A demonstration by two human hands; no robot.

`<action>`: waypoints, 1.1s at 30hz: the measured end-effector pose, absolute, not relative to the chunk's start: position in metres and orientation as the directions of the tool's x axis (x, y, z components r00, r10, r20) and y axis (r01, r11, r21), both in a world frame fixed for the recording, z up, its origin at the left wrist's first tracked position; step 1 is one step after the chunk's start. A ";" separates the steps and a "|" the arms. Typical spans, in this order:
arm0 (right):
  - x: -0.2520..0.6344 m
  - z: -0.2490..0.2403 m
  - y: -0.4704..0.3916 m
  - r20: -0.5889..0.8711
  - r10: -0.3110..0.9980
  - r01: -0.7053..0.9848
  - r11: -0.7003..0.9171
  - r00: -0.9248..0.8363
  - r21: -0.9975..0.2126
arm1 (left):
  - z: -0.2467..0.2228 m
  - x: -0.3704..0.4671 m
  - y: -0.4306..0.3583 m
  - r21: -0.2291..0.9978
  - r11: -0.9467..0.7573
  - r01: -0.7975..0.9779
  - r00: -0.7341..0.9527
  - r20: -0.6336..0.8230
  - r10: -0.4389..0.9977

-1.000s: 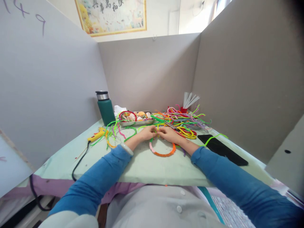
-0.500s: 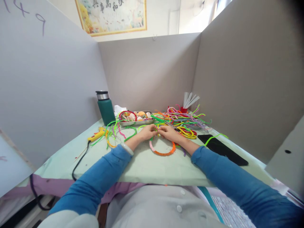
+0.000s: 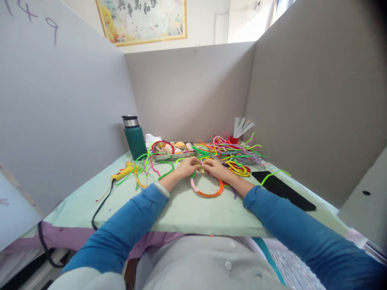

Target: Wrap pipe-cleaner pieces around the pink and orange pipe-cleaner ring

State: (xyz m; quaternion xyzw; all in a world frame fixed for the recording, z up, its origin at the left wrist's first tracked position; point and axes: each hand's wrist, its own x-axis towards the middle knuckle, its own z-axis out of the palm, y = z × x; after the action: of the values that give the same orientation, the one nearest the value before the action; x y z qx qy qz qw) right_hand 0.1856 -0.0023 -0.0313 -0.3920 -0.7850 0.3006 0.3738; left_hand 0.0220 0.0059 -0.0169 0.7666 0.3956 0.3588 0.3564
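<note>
A fuzzy ring [image 3: 207,195], orange at the front and right, pink and green at the left, hangs between my hands just over the table. My left hand [image 3: 190,167] pinches its far side from the left, thumb and fingers pressed together. From the right, my right hand [image 3: 213,168] pinches the same far part, its fingertips touching those of my left hand. A bit of yellow-green shows between the fingertips. The exact ends of the strips are hidden by the fingers.
Behind my hands stand a metal tray [image 3: 178,156] of shells and a pile of pipe cleaners [image 3: 232,149]. Leftward are a green bottle [image 3: 135,141] and a yellow glue gun [image 3: 122,172] with a black cord. A black phone-like slab [image 3: 284,191] lies right. Grey partitions enclose the table [image 3: 199,219].
Both hands have barely moved, with a slight shift of the fingers. The ring's front edge has risen a little.
</note>
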 end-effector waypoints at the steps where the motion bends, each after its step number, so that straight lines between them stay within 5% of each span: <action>1: 0.185 -0.031 -0.002 0.350 0.839 0.382 0.510 -0.416 -0.771 | -0.017 0.022 0.006 0.828 -0.440 0.348 0.423 0.280 0.862; 33: 0.187 -0.033 0.000 0.349 0.841 0.308 0.490 -0.413 -0.816 | -0.021 0.020 0.016 0.792 -0.524 0.312 0.376 0.404 0.834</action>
State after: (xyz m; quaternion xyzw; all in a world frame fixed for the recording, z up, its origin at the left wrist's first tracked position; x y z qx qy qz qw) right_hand 0.1865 -0.0003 -0.0334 -0.3737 -0.7686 0.3400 0.3924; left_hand 0.0203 0.0156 -0.0208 0.7677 0.3734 0.4155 0.3139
